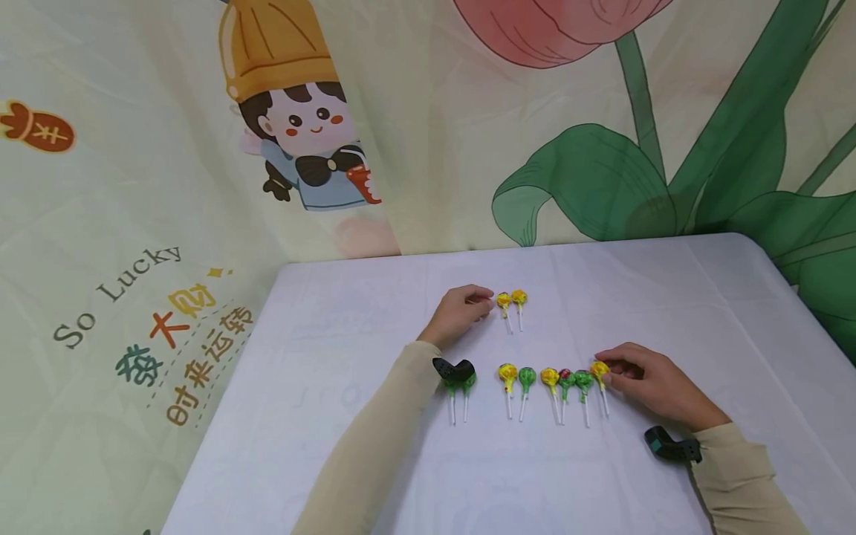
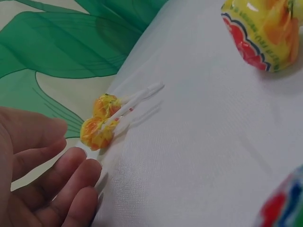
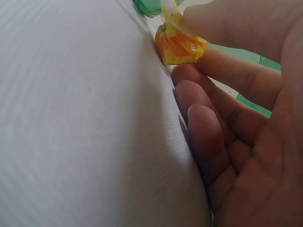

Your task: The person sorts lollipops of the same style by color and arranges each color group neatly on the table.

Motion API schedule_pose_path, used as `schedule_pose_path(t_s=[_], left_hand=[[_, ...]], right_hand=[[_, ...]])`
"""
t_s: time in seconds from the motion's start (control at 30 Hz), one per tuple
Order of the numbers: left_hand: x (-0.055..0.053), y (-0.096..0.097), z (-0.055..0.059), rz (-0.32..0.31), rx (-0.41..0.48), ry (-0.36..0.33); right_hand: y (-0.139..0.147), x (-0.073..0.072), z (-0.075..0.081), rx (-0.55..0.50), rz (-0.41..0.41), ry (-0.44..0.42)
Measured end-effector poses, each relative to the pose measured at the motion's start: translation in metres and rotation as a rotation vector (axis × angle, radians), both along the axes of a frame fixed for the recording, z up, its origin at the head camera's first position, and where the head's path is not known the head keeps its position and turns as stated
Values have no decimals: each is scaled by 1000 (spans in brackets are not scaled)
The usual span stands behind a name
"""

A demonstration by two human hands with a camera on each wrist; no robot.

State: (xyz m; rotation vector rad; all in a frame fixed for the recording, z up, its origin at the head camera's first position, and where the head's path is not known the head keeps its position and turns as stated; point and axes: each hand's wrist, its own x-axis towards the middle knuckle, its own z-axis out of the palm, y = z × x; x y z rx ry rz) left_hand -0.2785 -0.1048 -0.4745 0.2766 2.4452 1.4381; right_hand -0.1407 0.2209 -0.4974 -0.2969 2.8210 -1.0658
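Observation:
My right hand (image 1: 658, 383) pinches a yellow lollipop (image 1: 599, 368) at the right end of the front row, thumb on its wrapper (image 3: 182, 47). Left of it lie a green lollipop (image 1: 584, 380), a red-and-green lollipop (image 1: 565, 379) and a yellow lollipop (image 1: 550, 377). At the back, my left hand (image 1: 461, 313) rests just left of two yellow-wrapped lollipops, the nearer one (image 1: 504, 301) and its neighbour (image 1: 519, 298). In the left wrist view its loosely bent fingers hold nothing, with a small gap to the lollipop heads (image 2: 97, 135).
Mid-row lie a yellow lollipop (image 1: 507, 374) and a green lollipop (image 1: 527, 377). Two more green lollipops (image 1: 470, 382) lie partly hidden under the left wrist camera (image 1: 455, 369). A white cloth covers the table (image 1: 348, 357); a printed curtain (image 1: 441, 148) hangs behind.

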Motion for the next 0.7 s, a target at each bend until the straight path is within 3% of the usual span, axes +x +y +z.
schedule_pose_path(t_s=[0.47, 0.7], left_hand=[[29, -6, 7, -50, -2, -12], [46, -6, 4, -52, -9, -4]], right_hand=[[2, 2, 3, -33, 22, 30], [1, 3, 2, -15, 18, 34]])
